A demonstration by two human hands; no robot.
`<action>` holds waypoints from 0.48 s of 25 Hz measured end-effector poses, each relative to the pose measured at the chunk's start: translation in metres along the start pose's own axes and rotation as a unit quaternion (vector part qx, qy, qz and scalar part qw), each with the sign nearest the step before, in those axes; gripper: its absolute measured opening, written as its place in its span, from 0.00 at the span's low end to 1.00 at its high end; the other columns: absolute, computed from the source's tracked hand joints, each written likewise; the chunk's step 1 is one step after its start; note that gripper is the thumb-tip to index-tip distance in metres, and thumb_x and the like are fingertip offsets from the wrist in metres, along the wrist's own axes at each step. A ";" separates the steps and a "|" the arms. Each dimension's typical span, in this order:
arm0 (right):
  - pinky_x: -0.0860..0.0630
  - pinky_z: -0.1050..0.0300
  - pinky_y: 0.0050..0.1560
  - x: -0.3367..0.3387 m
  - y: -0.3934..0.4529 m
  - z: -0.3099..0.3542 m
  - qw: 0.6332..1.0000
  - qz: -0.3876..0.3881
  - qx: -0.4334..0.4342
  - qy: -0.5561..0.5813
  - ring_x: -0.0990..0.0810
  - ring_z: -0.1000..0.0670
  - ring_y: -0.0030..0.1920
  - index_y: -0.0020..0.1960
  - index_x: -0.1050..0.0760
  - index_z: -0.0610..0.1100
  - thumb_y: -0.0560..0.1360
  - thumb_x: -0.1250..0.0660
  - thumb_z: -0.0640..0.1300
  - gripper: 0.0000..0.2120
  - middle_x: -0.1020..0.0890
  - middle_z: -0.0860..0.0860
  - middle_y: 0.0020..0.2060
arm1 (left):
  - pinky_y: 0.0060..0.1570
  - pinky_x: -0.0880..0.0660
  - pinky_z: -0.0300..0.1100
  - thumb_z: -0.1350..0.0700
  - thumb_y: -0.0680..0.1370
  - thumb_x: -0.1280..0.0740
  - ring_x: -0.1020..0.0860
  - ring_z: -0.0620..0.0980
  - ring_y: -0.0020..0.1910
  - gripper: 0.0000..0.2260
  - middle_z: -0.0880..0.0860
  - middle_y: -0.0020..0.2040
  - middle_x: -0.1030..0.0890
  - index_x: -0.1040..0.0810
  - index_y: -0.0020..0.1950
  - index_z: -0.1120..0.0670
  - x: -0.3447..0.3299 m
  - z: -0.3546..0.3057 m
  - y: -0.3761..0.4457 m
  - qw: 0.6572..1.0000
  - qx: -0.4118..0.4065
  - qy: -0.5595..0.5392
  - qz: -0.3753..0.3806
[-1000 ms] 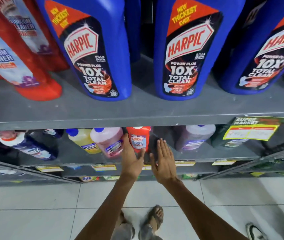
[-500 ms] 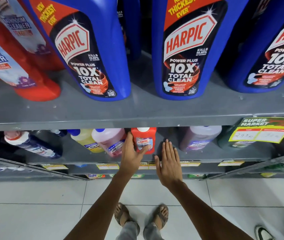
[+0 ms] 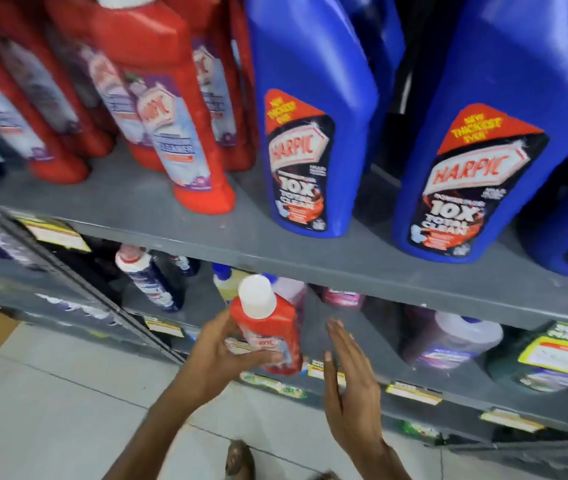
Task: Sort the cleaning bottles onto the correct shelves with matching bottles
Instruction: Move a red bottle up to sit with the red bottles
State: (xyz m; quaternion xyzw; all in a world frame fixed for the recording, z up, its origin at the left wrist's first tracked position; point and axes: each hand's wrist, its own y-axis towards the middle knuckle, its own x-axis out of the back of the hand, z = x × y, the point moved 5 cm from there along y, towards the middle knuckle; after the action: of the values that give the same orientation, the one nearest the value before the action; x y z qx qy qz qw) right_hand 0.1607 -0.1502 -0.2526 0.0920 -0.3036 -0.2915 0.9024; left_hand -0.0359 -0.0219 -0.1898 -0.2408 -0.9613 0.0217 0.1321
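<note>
My left hand [image 3: 222,355] grips a small red Harpic bottle [image 3: 268,327] with a white cap, held in front of the lower shelf's edge. To its right, my right hand [image 3: 348,386] is flat and apart from the bottle, fingers spread, holding nothing. On the upper shelf [image 3: 275,251], several tall red Harpic bottles [image 3: 178,109] stand at the left. Large blue Harpic bottles [image 3: 310,133] stand to their right, another blue one [image 3: 483,150] beside it. The picture is blurred by motion.
The lower shelf [image 3: 372,355] holds a dark blue bottle [image 3: 151,282], a yellow bottle [image 3: 223,285], pink bottles [image 3: 341,297] and a purple bottle [image 3: 448,337]. Yellow price tags [image 3: 566,351] line the shelf edges. Tiled floor [image 3: 50,410] and my foot [image 3: 239,459] lie below.
My left hand has closed on the small red bottle and pulled it out from the lower shelf, upward. The view has swung left, showing the tall red bottles.
</note>
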 end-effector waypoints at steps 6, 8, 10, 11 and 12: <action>0.29 0.49 0.80 -0.002 0.066 0.162 0.966 -0.087 0.234 0.062 0.24 0.46 0.79 0.79 0.27 0.45 0.85 0.34 0.41 0.23 0.23 0.51 0.78 | 0.55 0.13 0.45 0.50 0.68 0.14 0.10 0.48 0.54 0.25 0.50 0.56 0.09 0.16 0.63 0.50 0.132 -0.112 -0.016 0.983 -0.166 -0.047 -0.060; 0.33 0.53 0.82 -0.023 0.092 0.203 0.969 -0.051 0.237 0.042 0.27 0.52 0.80 0.80 0.29 0.46 0.86 0.36 0.46 0.23 0.24 0.54 0.79 | 0.56 0.15 0.40 0.52 0.70 0.16 0.11 0.41 0.52 0.24 0.44 0.53 0.09 0.16 0.63 0.48 0.176 -0.139 -0.009 0.971 -0.216 -0.050 -0.086; 0.36 0.57 0.83 -0.048 0.110 0.230 0.975 -0.014 0.222 -0.001 0.30 0.57 0.81 0.80 0.29 0.47 0.86 0.35 0.49 0.23 0.25 0.55 0.79 | 0.57 0.17 0.34 0.53 0.70 0.18 0.13 0.36 0.52 0.23 0.40 0.53 0.10 0.17 0.64 0.44 0.211 -0.162 0.006 0.960 -0.257 -0.048 -0.102; 0.36 0.58 0.84 -0.063 0.115 0.241 0.976 0.000 0.218 -0.025 0.31 0.57 0.82 0.80 0.29 0.47 0.86 0.34 0.50 0.24 0.25 0.54 0.80 | 0.58 0.17 0.35 0.53 0.70 0.18 0.13 0.38 0.54 0.24 0.41 0.56 0.10 0.17 0.65 0.44 0.229 -0.172 0.015 0.955 -0.272 -0.053 -0.106; 0.36 0.58 0.84 -0.077 0.120 0.250 0.976 0.013 0.214 -0.048 0.31 0.56 0.82 0.80 0.29 0.47 0.86 0.34 0.51 0.24 0.26 0.53 0.80 | 0.60 0.17 0.37 0.52 0.71 0.17 0.13 0.40 0.57 0.25 0.43 0.59 0.10 0.18 0.66 0.44 0.244 -0.178 0.025 0.952 -0.281 -0.054 -0.104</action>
State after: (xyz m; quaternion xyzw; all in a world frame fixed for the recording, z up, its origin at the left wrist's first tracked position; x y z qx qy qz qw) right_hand 0.0174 -0.0049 -0.0501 0.2645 -0.4027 -0.2122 0.8502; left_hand -0.1842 0.1110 0.0385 -0.1650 -0.9539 -0.2505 0.0085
